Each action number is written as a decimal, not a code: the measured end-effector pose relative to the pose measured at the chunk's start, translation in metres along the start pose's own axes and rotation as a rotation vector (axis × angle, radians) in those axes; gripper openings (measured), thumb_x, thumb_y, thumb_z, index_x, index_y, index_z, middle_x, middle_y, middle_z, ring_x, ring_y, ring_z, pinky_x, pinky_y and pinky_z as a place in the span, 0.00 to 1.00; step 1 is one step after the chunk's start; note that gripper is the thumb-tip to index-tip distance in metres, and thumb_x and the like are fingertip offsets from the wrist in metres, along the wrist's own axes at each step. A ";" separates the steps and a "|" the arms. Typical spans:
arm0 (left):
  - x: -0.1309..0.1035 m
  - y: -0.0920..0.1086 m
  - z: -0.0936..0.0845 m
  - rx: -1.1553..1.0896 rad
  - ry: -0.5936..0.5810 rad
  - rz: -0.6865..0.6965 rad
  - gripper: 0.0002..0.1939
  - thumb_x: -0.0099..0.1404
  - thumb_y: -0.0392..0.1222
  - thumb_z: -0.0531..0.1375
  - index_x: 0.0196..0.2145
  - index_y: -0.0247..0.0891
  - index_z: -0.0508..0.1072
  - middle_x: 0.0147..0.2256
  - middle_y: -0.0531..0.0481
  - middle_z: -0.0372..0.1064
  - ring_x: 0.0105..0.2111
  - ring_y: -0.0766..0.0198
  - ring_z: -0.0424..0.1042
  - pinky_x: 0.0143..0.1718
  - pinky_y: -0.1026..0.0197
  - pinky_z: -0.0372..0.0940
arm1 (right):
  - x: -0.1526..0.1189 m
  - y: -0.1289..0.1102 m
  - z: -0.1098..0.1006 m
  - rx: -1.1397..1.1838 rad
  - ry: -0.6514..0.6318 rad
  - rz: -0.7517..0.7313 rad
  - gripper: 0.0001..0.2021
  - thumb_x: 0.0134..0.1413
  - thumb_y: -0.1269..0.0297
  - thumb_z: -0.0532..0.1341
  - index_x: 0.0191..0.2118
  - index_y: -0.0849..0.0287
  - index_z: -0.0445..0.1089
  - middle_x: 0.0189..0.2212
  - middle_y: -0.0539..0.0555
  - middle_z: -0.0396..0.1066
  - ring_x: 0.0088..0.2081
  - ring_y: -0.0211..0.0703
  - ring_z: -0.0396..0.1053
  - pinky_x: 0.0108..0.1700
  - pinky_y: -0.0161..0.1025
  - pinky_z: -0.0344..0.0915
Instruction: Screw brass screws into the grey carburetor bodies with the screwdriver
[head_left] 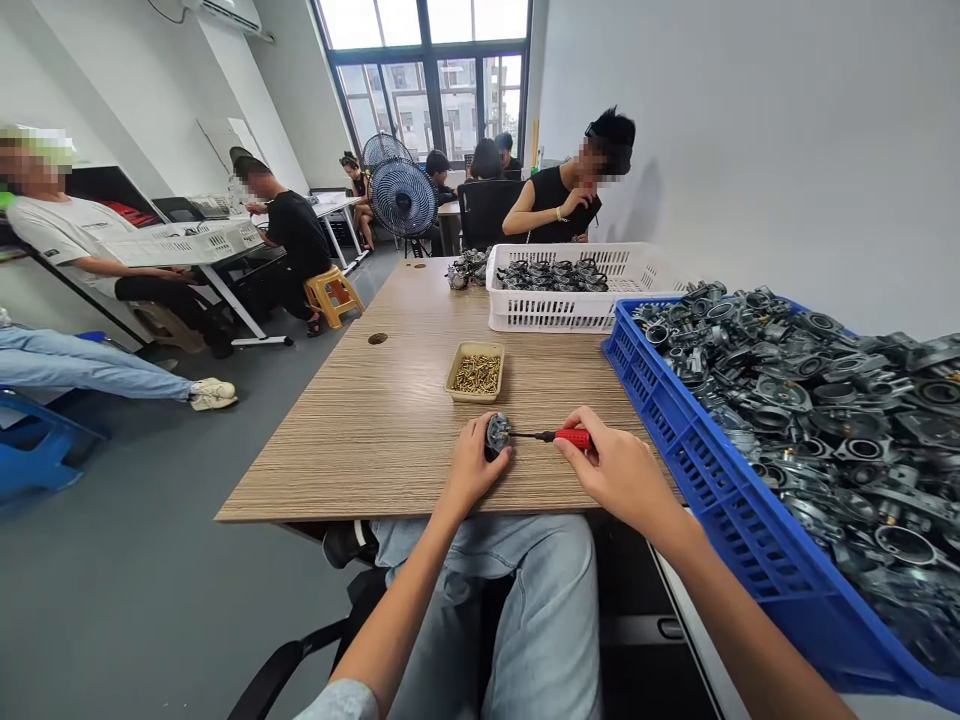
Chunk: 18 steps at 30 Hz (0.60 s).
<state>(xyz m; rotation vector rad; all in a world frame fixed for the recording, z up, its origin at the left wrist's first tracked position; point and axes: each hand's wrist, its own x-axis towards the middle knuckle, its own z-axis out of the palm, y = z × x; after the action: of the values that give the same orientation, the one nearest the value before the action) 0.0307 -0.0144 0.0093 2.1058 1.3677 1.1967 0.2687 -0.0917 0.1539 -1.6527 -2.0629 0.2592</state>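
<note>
Near the table's front edge, my left hand (472,467) is wrapped round a small grey metal carburetor part (498,432). My right hand (611,462) grips a screwdriver with a red handle (573,438). Its dark shaft points left, and the tip meets the right side of the metal part; the exact contact spot is too small to make out. Just beyond my left hand stands a small beige tray (475,372) filled with brass-coloured screw-like pieces.
A blue crate (694,470) heaped with grey metal parts lines the right side of the wooden table (360,430). Behind it, a white basket (551,318) holds more parts, with several loose ones (468,269) beside it. A co-worker (559,200) sits across the table.
</note>
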 end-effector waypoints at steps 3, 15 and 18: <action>0.000 0.000 0.001 0.001 0.003 0.002 0.31 0.67 0.40 0.66 0.66 0.43 0.64 0.58 0.40 0.70 0.60 0.47 0.70 0.65 0.42 0.65 | 0.000 -0.002 0.000 -0.008 0.007 0.005 0.08 0.73 0.53 0.57 0.46 0.50 0.66 0.28 0.47 0.77 0.31 0.49 0.76 0.33 0.37 0.52; 0.000 -0.001 0.001 -0.009 0.010 -0.005 0.31 0.69 0.42 0.65 0.67 0.43 0.64 0.59 0.40 0.70 0.60 0.47 0.70 0.65 0.41 0.65 | -0.004 -0.006 -0.002 0.032 -0.004 -0.040 0.07 0.73 0.56 0.57 0.49 0.50 0.67 0.35 0.50 0.80 0.33 0.48 0.77 0.34 0.38 0.57; 0.000 -0.002 0.002 -0.007 0.015 -0.004 0.32 0.68 0.42 0.66 0.67 0.44 0.64 0.59 0.40 0.70 0.60 0.47 0.70 0.65 0.41 0.65 | -0.002 -0.005 0.000 0.033 -0.026 -0.055 0.06 0.73 0.57 0.57 0.49 0.50 0.67 0.38 0.51 0.81 0.37 0.49 0.79 0.36 0.39 0.59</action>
<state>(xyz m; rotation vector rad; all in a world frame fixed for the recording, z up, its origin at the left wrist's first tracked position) 0.0308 -0.0133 0.0066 2.0923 1.3712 1.2171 0.2648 -0.0951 0.1553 -1.5790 -2.1085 0.2955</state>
